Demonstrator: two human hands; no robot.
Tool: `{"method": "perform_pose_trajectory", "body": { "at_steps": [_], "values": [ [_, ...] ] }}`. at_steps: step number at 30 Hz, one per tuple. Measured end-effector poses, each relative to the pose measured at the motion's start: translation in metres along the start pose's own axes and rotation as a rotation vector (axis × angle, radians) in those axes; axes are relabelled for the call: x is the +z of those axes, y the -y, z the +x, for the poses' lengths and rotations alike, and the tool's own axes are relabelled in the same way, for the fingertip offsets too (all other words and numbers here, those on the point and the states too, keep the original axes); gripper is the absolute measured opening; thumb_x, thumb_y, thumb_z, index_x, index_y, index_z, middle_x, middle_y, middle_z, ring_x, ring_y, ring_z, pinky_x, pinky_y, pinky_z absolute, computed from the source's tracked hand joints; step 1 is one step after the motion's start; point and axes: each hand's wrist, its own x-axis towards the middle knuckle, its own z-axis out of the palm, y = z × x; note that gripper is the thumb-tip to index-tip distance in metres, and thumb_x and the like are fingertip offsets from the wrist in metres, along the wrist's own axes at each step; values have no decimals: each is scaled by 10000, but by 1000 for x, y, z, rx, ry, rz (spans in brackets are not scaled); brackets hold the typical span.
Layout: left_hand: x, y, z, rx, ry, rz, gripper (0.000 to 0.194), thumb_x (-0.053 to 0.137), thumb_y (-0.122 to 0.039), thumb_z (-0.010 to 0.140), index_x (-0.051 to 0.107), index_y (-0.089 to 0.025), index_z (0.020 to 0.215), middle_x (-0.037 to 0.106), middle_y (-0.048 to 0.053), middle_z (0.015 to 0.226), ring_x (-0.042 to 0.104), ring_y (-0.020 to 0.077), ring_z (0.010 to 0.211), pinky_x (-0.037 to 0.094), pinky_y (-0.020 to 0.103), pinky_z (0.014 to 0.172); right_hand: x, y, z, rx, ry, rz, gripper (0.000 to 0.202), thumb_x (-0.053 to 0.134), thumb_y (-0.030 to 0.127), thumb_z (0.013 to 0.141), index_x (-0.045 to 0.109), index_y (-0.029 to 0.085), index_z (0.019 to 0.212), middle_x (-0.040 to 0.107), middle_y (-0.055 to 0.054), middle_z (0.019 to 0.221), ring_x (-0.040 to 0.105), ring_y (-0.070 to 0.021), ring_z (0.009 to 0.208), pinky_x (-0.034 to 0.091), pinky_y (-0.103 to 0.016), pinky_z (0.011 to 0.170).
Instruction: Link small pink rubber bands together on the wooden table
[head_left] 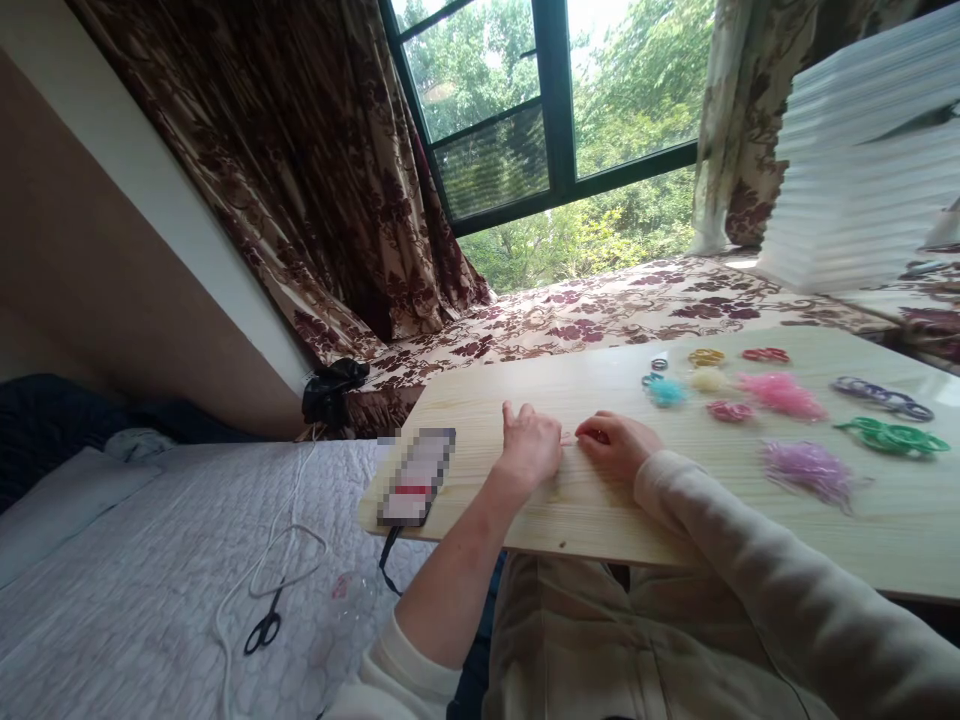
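Over the pale wooden board (pixel 480 400), my left hand (pixel 531 442) rests with its thumb and finger closed together and another finger raised. My right hand (pixel 619 442) lies just to the right, its fingertips pinched. A thin pink band (pixel 568 438) spans the small gap between both sets of fingertips, held at either end; its exact shape is too small to make out. Right of my hands are piles of thin bands: turquoise (pixel 666 390), cream (pixel 709 379), pink (pixel 784 394) and purple (pixel 810 470).
Thicker ring-shaped ties lie beyond: yellow (pixel 706 356), red (pixel 766 354), green (pixel 894 436) and dark purple (pixel 883 397). A phone (pixel 416 477) with a cable sits at the board's left. Scissors (pixel 262 633) and a white cord (pixel 259 565) rest on the bed (pixel 135 570).
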Motion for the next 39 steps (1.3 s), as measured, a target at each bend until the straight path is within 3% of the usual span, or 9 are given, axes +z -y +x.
{"method": "perform_pose_trajectory", "body": {
  "at_steps": [5, 13, 26, 31, 39],
  "values": [
    [3, -1, -1, 1, -35, -17, 191, 550, -170, 857, 735, -180, 811, 752, 124, 922, 604, 280, 1043, 296, 539, 1107, 4, -4, 2, -25, -55, 24, 248, 567, 399, 945, 652, 180, 1023, 673, -39, 1019, 628, -139, 858, 540, -351, 790],
    [27, -5, -27, -90, -252, -159, 170, 530, -170, 894, 688, -208, 844, 730, 64, 939, 587, 233, 1019, 332, 465, 1098, 15, -10, 7, -77, -185, 106, 177, 580, 295, 816, 751, 256, 793, 642, -4, 732, 551, -110, 596, 395, -258, 562],
    [31, -8, -30, -81, -400, -286, 122, 599, -157, 870, 672, -212, 789, 712, 34, 856, 599, 206, 1013, 276, 473, 1155, 15, -3, 2, -273, -285, 285, 202, 567, 329, 823, 736, 233, 878, 648, -17, 763, 533, -96, 555, 456, -254, 599],
    [33, -7, -30, -79, -443, -311, 125, 591, -156, 869, 659, -224, 789, 714, 19, 858, 602, 203, 1009, 264, 476, 1164, 13, -4, 4, -282, -314, 336, 233, 535, 347, 839, 720, 223, 767, 640, -25, 722, 528, -109, 566, 456, -264, 604],
    [32, -7, -32, -90, -517, -350, 92, 626, -202, 839, 666, -237, 914, 716, 20, 952, 583, 227, 1053, 234, 511, 1176, 16, -5, 8, -240, -341, 448, 318, 530, 459, 847, 718, 215, 770, 638, -26, 675, 516, -120, 546, 465, -266, 560]
  ]
}}
